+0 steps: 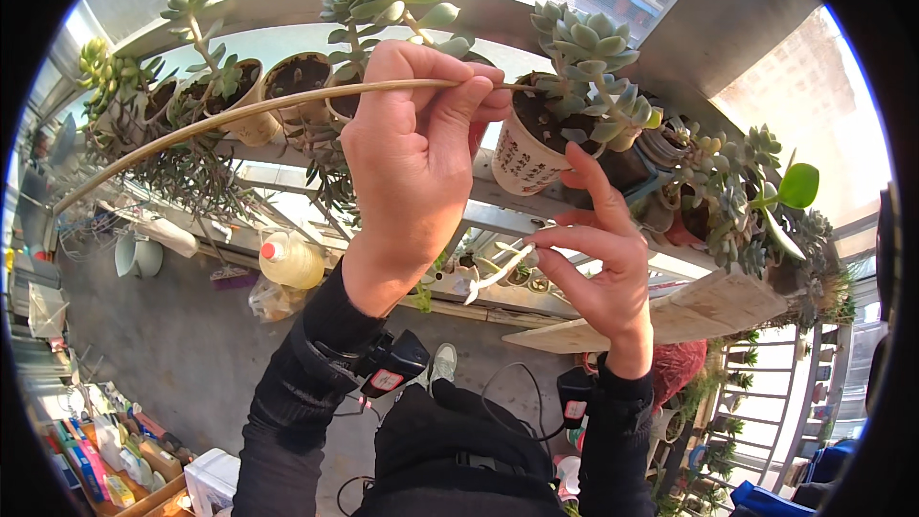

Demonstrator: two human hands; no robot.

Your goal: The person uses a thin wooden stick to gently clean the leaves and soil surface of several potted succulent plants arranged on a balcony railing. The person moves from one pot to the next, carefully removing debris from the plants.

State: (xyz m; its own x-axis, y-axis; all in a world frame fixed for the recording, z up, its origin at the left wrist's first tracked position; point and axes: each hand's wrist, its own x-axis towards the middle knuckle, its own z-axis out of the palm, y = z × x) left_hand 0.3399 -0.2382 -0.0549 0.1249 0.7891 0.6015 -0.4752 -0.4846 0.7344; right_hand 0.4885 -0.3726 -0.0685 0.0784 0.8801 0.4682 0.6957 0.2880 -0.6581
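My left hand (412,158) pinches a long, thin tan stick (239,113) between thumb and fingers. The stick bows away to the left, and its short end reaches the rim of a white printed pot (522,161). In that pot, dark soil holds a pale green rosette succulent (586,43) leaning right. Just below and right of the pot, my right hand (608,263) closes thumb and fingertips on a short whitish strip (500,271). The strip hangs bent toward the lower left; its material is unclear.
More potted succulents (251,115) line the railing shelf (479,214) on both sides. A pale board (661,314) juts out below right. On the floor stand a yellowish jug with a red cap (292,260) and a box of odds and ends (124,464). Cables hang near my wrists.
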